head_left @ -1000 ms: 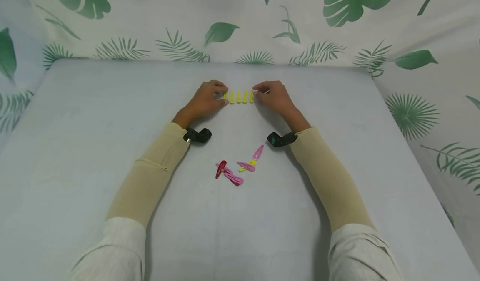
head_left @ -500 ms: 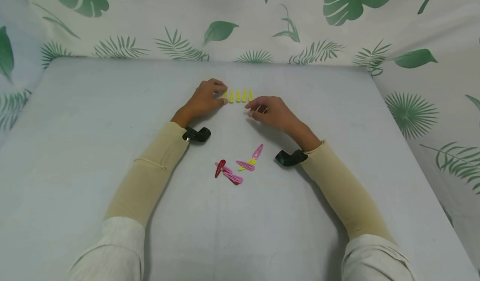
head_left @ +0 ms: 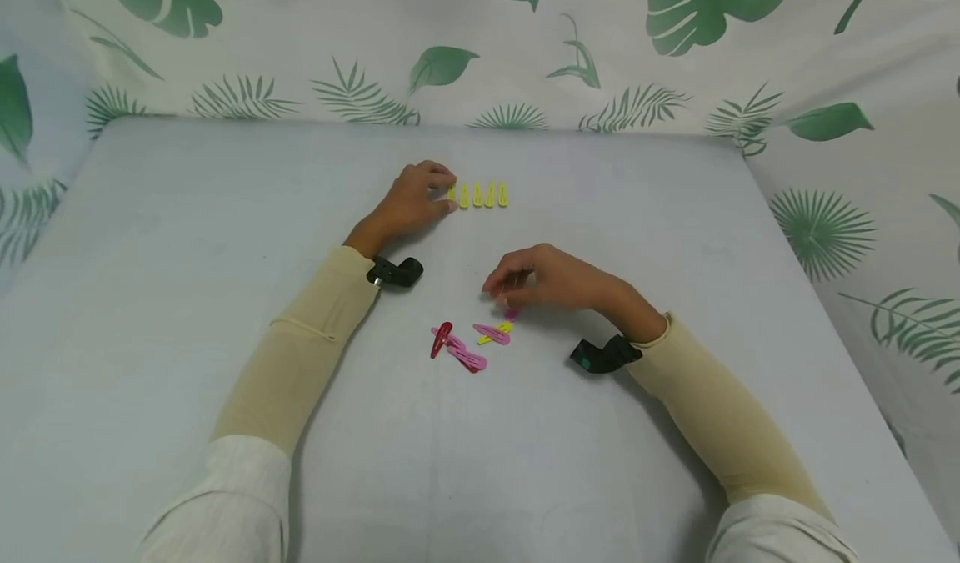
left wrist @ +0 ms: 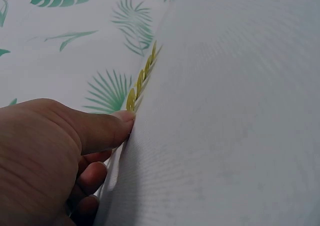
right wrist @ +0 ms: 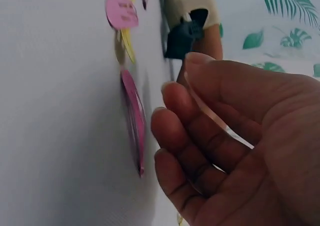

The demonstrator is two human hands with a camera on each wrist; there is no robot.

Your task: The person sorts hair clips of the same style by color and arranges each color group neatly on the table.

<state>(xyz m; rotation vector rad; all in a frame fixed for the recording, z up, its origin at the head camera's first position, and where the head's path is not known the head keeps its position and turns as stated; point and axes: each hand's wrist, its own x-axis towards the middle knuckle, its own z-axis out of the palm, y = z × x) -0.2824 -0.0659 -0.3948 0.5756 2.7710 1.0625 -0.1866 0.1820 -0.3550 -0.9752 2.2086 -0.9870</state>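
In the head view a row of several yellow snap hair clips (head_left: 490, 194) stretches across the far part of the table. My left hand (head_left: 408, 202) pinches the leftmost yellow hair clip (head_left: 452, 193) at its two ends, between thumb and finger. Closer in, my right hand (head_left: 558, 278) hovers with loosely bent fingers and holds nothing. Just beside its fingertips in the right wrist view lies a pink hair clip (right wrist: 133, 118), which the hand mostly covers in the head view. A second pink hair clip (head_left: 491, 334) overlaps a yellow one (head_left: 506, 327).
Left of those lie a red hair clip (head_left: 442, 340), another pink clip (head_left: 467, 357) and partly covered clips. A pale cloth covers the table (head_left: 360, 463). Behind it hangs a leaf-printed curtain (head_left: 525, 46). Dark wrist cameras sit on both forearms.
My right hand has left the right end of the yellow row and come back toward the loose clips, over the pink one. The left hand has stayed at the row's left end.
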